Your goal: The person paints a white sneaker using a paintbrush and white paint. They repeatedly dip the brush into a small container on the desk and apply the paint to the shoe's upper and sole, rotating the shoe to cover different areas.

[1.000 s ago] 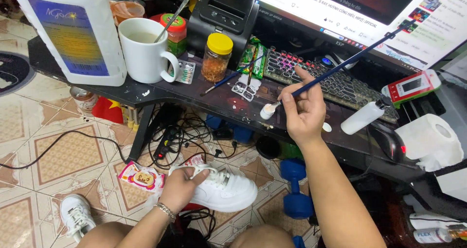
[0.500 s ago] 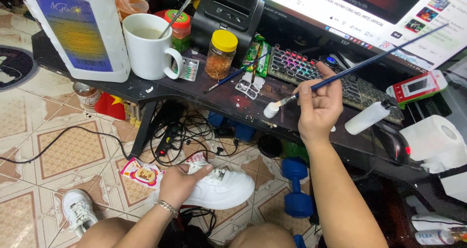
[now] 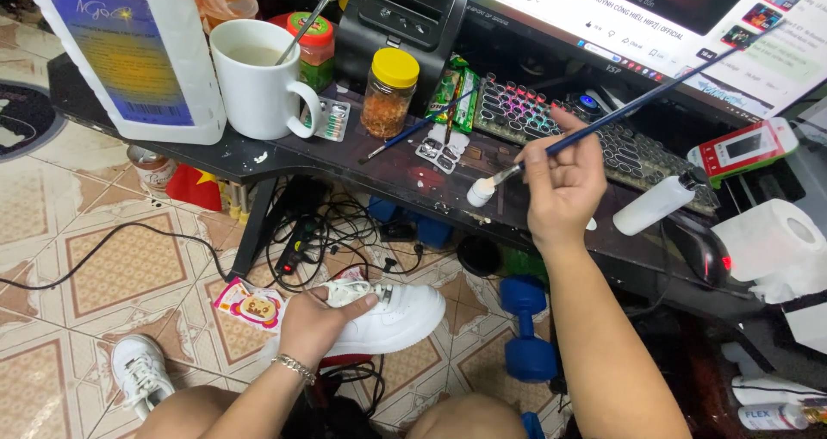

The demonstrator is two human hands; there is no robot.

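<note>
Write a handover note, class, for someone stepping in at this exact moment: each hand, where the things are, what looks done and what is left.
Left hand: gripping the white sneaker at its laces, down on the tiled floor.
Right hand: holding a blue-handled paintbrush, its white-loaded tip above the desk edge.
Second white sneaker lies at lower left.
Done: brush carries white paint.
Left: brush has not yet touched the shoe.

A white mug (image 3: pixel 254 81) stands on the dark desk (image 3: pixel 345 159), a big white jug (image 3: pixel 129 51) just left of it, a yellow-lidded jar (image 3: pixel 389 94) to its right. Farther right lie a lit keyboard (image 3: pixel 551 120) and a paper roll (image 3: pixel 771 245). A blue dumbbell (image 3: pixel 527 327) lies below.
</note>
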